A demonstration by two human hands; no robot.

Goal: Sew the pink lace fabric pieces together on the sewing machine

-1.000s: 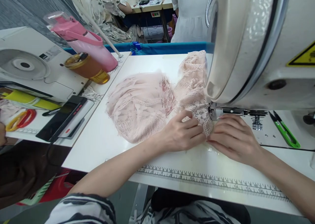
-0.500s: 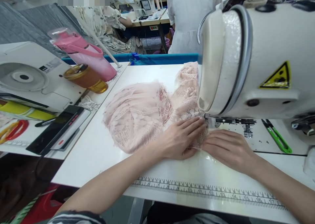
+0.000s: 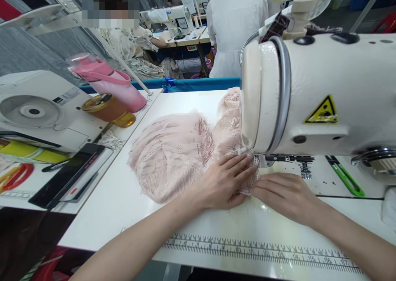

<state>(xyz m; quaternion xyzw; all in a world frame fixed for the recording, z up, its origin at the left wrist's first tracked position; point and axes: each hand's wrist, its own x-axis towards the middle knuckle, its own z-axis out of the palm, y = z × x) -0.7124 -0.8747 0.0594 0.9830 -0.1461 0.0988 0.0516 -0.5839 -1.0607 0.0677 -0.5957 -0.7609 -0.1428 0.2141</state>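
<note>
Pale pink lace fabric lies bunched on the white table, and part of it runs under the head of a white sewing machine. My left hand rests on the lace just left of the needle area, fingers stretched out and pressing it down. On the near side of the needle, my right hand has its fingers together, pinching the lace's near edge. The right fingertips are partly hidden. The needle and presser foot are mostly covered by the machine head and the left fingers.
Green-handled snips lie on the machine bed at right. A printed ruler runs along the table's front edge. At left are a pink bottle, an amber cup and a second machine. Two people sit beyond the blue edge.
The head view has tilted up and shifted, so the scene sits lower in the picture. Both hands stay by the needle on the lace, with only slight movement.
</note>
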